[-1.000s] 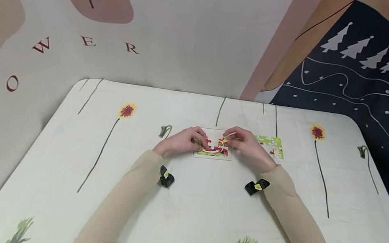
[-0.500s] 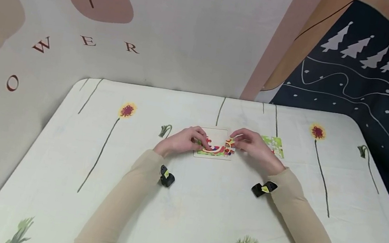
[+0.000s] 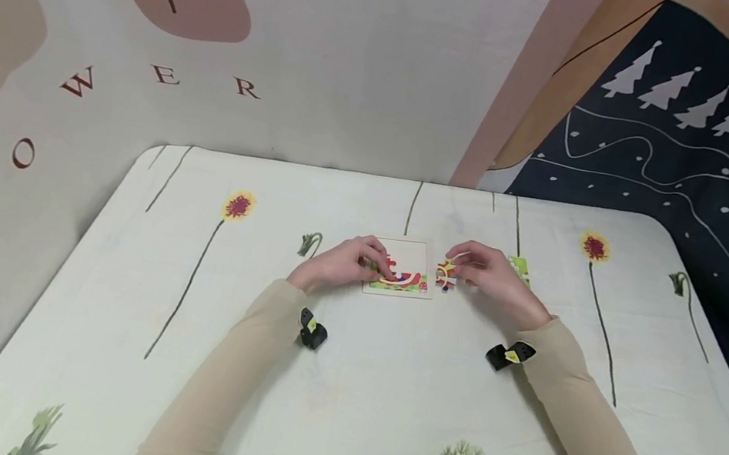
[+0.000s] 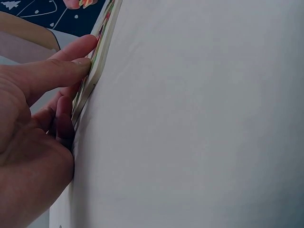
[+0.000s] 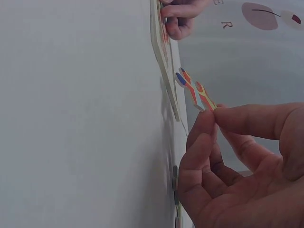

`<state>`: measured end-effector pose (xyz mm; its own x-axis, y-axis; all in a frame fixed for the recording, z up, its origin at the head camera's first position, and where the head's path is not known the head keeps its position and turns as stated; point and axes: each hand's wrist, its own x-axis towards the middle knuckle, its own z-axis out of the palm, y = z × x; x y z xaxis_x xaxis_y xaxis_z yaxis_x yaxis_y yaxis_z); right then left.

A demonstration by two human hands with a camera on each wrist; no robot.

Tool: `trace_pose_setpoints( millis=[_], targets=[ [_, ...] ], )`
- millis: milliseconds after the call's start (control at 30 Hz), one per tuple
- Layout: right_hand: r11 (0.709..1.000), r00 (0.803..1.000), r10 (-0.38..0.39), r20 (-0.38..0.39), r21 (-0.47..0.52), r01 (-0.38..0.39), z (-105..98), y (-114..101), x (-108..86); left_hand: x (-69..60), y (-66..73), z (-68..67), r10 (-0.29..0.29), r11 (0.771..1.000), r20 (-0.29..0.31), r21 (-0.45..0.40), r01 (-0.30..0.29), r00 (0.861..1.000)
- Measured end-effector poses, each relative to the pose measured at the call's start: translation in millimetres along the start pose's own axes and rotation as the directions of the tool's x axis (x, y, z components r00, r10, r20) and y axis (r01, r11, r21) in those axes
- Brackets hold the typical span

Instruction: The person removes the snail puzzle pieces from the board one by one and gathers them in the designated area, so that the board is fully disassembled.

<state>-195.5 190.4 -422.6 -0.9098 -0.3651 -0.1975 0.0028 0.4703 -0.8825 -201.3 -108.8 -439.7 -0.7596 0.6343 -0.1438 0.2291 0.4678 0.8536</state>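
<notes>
A shallow puzzle board point(image 3: 411, 252) lies mid-table, its lower part filled with red, white and green pieces and its upper part bare. My left hand point(image 3: 347, 262) rests on the board's left side, fingertips on the pieces; in the left wrist view the thumb point(image 4: 71, 69) and fingers lie extended at the board's edge. Just right of the board, my right hand point(image 3: 489, 275) pinches a puzzle piece point(image 3: 446, 275), red, yellow and blue. In the right wrist view this puzzle piece point(image 5: 192, 90) is raised off the table between thumb and index finger; it may be more than one joined piece.
Green puzzle pieces point(image 3: 520, 268) lie behind the right hand, partly hidden by it. The table is covered by a white flowered cloth point(image 3: 369, 391). A printed wall hanging point(image 3: 354, 102) stands at the table's far edge.
My right hand has lifted the puzzle piece out of the board's right side and carried it rightward, covering more of the green pieces. The left hand has stayed in place.
</notes>
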Motion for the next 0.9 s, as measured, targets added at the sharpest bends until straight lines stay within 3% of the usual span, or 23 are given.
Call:
trace_pose_setpoints(
  millis=[633, 900],
  targets=[
    [0.999, 0.999, 0.039, -0.015, -0.033, -0.039, -23, 2, -19.1, 0.8, -1.4, 1.0, -0.014, 1.000, -0.004, -0.009, 0.014, 1.000],
    [0.999, 0.999, 0.013, -0.037, -0.042, -0.015, -36, 6, -26.5, -0.5, 0.6, 0.7, -0.004, 1.000, -0.003, -0.014, 0.004, 1.000]
  ],
)
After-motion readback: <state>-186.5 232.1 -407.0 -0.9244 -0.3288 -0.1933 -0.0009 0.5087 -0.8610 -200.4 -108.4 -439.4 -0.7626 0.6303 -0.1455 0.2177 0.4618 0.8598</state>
